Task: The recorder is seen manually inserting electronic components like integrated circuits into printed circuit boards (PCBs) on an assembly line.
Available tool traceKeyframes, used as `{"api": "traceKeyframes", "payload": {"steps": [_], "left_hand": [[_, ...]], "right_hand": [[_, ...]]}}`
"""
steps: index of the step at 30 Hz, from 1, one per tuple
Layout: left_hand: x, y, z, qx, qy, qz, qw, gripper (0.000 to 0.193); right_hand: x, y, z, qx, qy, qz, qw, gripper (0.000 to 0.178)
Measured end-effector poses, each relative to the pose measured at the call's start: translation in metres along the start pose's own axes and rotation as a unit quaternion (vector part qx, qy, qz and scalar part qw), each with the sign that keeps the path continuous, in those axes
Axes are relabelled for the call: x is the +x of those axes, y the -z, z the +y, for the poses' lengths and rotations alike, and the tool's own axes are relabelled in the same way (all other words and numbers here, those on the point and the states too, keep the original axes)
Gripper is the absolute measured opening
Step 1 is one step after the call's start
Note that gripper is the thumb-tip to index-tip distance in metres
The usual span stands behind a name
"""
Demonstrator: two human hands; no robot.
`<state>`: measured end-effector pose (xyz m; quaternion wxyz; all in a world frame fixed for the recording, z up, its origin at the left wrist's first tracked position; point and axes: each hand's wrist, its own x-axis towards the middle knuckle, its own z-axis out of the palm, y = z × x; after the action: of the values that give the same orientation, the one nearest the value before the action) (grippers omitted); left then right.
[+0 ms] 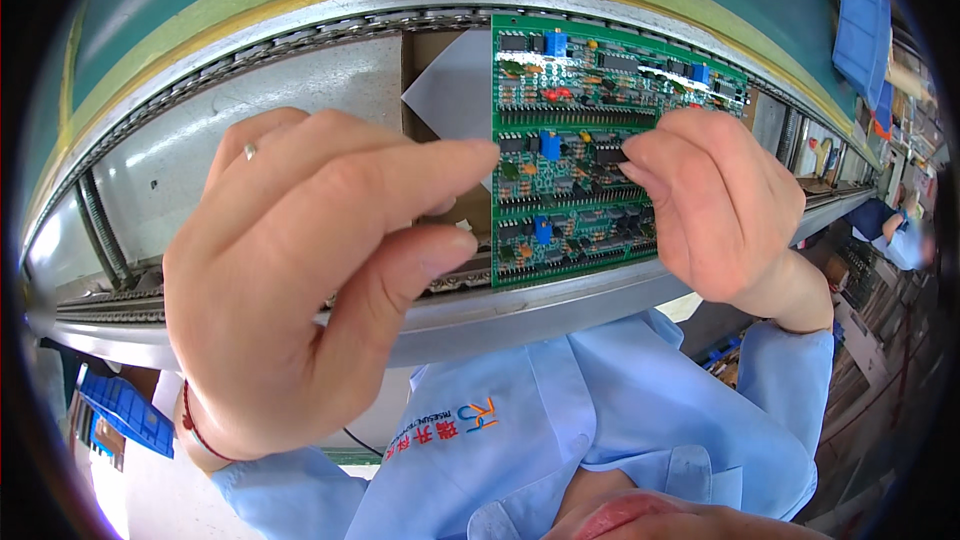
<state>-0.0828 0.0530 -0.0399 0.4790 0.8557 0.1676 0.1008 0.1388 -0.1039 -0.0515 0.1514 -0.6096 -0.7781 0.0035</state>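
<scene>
A green circuit board (575, 120) lies across the rails of a chain conveyor, with rows of black chips, blue box-shaped parts, pin headers and small orange parts. My left hand (300, 260) is open at the board's left edge. Its index fingertip reaches that edge, and the thumb is apart from it with nothing visible between. Over the board's right part, my right hand (715, 205) is closed in a pinch. Its thumb and index fingertips are at the right end of a black chip (608, 150) in the middle row. The curled fingers hide the board behind them.
The conveyor's near metal rail (450, 315) runs between my body and the board. A white sheet (450, 85) lies beneath the board's left side. Blue bins (862, 25) stand far right, and another blue bin (125, 410) sits lower left. Another person (905, 235) is at far right.
</scene>
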Motion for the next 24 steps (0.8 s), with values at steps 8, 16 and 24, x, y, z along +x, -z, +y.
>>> {"api": "traceKeyframes", "payload": {"steps": [8, 16, 24], "left_hand": [[-0.005, -0.003, -0.001, 0.033, -0.017, -0.001, 0.999, 0.026], [-0.004, -0.004, -0.001, 0.058, -0.011, -0.035, 0.998, 0.028], [-0.012, 0.0, 0.004, 0.088, -0.005, -0.039, 0.995, 0.027]], "right_hand": [[0.005, -0.003, -0.002, -0.092, 0.053, 0.008, 0.994, 0.025], [0.009, 0.009, -0.013, -0.115, 0.016, -0.066, 0.991, 0.025], [0.021, 0.014, -0.024, -0.122, 0.013, -0.117, 0.985, 0.027]]}}
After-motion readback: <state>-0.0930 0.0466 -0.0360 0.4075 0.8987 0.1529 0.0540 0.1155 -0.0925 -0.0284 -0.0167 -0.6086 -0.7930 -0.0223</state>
